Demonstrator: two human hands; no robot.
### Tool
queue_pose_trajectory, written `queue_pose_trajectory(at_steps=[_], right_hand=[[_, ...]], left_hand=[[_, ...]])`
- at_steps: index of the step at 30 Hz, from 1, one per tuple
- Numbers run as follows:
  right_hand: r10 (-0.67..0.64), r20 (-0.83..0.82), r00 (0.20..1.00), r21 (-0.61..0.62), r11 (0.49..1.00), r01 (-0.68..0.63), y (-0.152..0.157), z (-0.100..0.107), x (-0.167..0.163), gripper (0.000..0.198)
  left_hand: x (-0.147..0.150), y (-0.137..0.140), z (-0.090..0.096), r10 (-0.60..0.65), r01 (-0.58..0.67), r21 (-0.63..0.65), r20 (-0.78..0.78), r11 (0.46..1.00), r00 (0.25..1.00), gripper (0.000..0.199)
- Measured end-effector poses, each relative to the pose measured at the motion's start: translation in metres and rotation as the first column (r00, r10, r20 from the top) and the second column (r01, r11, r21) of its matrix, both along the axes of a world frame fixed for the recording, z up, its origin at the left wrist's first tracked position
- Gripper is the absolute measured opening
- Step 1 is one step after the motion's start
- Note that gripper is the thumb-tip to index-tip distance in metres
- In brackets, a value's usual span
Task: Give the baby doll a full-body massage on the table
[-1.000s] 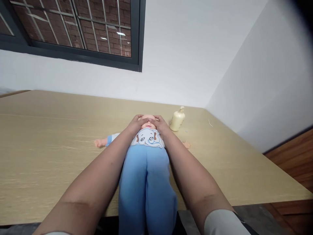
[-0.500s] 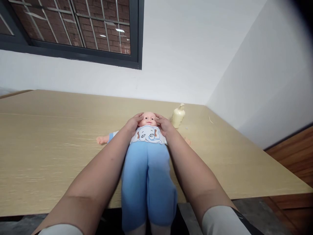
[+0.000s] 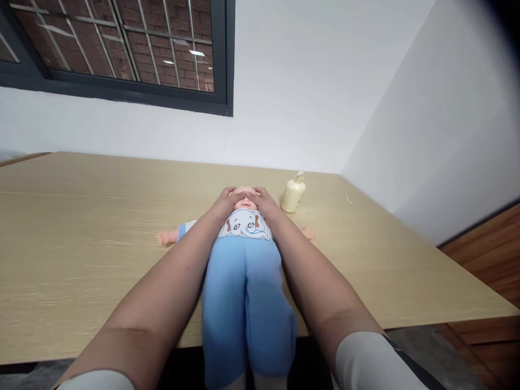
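Observation:
A baby doll [image 3: 245, 260] in blue trousers and a white top with an elephant face lies on its back on the table, legs toward me and reaching past the near edge. My left hand [image 3: 228, 205] cups the left side of its head, and my right hand [image 3: 264, 203] cups the right side. Both thumbs lie across the doll's face over the eyes; the mouth still shows beneath them. The far fingers curve around the head and are partly hidden. The doll's arms stretch out sideways under my forearms.
A cream pump bottle [image 3: 293, 195] stands right of the doll's head. A thin pale strand [image 3: 349, 199] lies farther right on the wooden table [image 3: 101, 244]. A white wall [image 3: 284, 108] with a barred window [image 3: 162, 54] rises behind the table.
My thumbs have moved inward from the sides of the doll's face and now cover its eyes. The fingers stay around the head.

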State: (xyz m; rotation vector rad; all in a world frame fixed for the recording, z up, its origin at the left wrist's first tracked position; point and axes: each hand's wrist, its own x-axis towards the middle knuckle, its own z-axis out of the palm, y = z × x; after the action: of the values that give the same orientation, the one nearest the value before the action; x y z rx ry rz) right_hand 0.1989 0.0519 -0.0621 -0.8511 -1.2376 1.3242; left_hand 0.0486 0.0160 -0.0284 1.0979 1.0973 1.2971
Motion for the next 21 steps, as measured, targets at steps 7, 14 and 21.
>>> queue_pose_trajectory(at_steps=[7, 14, 21], right_hand=[[-0.005, -0.11, 0.994, -0.089, 0.996, -0.005, 0.002, 0.0, 0.001, 0.034], [0.111, -0.211, 0.971, -0.143, 0.979, -0.143, -0.009, 0.007, 0.013, 0.049], [0.045, -0.128, 0.991, -0.109, 0.992, -0.06, -0.013, 0.01, 0.004, 0.053]], left_hand=[[-0.003, 0.004, -0.007, -0.062, 0.069, -0.021, 0.241, 0.997, 0.969, 0.032], [-0.011, 0.001, -0.006, -0.162, 0.193, -0.05, 0.368, 0.98, 0.916, 0.041], [-0.004, -0.001, -0.002, -0.077, 0.075, 0.018, 0.116, 0.997, 0.99, 0.047]])
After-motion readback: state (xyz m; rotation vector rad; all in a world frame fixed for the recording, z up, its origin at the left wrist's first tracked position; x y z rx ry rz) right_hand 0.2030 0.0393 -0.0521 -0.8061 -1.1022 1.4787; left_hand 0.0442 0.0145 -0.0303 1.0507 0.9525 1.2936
